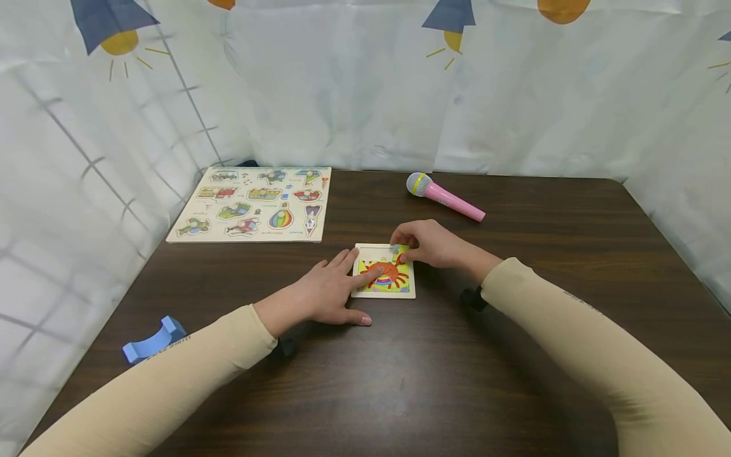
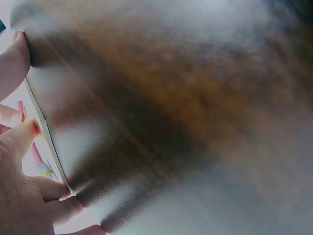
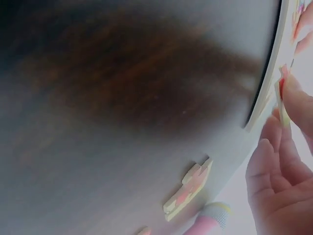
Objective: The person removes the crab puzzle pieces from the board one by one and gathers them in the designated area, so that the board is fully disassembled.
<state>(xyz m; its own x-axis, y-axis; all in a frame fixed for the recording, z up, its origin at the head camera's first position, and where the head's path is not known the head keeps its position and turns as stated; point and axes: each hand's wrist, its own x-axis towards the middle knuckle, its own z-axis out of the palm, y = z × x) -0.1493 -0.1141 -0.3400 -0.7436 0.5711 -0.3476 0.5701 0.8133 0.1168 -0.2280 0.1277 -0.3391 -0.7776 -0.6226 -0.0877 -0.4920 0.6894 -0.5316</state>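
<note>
The two hands work apart over a small crab puzzle [image 1: 394,287] on the dark worktop [image 1: 400,387]; the left hand [image 1: 327,293] lies with its fingers spread, forefinger on the picture, while the right hand [image 1: 429,244] pinches a puzzle piece [image 3: 280,98] at the far right corner. A loose piece [image 3: 188,188] lies nearby; beyond sits a pink microphone [image 1: 454,201]; a pegged picture board [image 1: 268,236] lies to the left.

Table [image 1: 400,374]: finished in dark brown wood grain
Crab puzzle [image 1: 394,277]: laid flat near the middle
Picture board [image 1: 251,204]: set beyond the puzzle, leftward
Microphone [image 1: 448,198]: laid beyond the puzzle, rightward
Blue block [image 1: 153,344]: placed nearer than the puzzle, well left
Loose piece [image 3: 188,191]: left apart from the puzzle
</note>
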